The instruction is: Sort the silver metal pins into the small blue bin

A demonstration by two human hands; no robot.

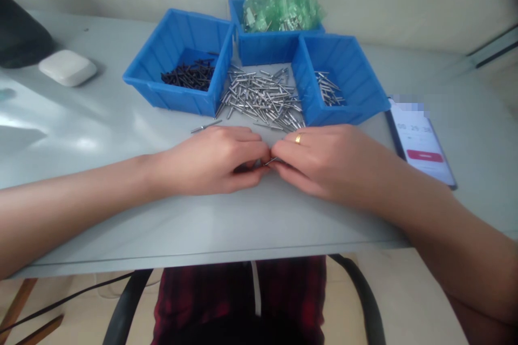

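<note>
My left hand (pixel 238 159) and my right hand (pixel 319 159) meet fingertip to fingertip above the table, just in front of a loose pile of silver metal pins (pixel 261 94). Both are closed in a pinch around one thin silver metal pin (pixel 270 161); most of it is hidden by the fingers. A ring sits on a finger of my right hand. One stray metal pin (pixel 206 126) lies on the table just behind my left hand.
A blue bin (pixel 178 94) with black pins stands left of the pile. The right blue bin (pixel 343 113) holds several silver pins. Behind, another blue bin (pixel 269 48) carries a green plastic bag (pixel 291 8). A phone (pixel 423 143) lies right, a white case (pixel 67 68) left.
</note>
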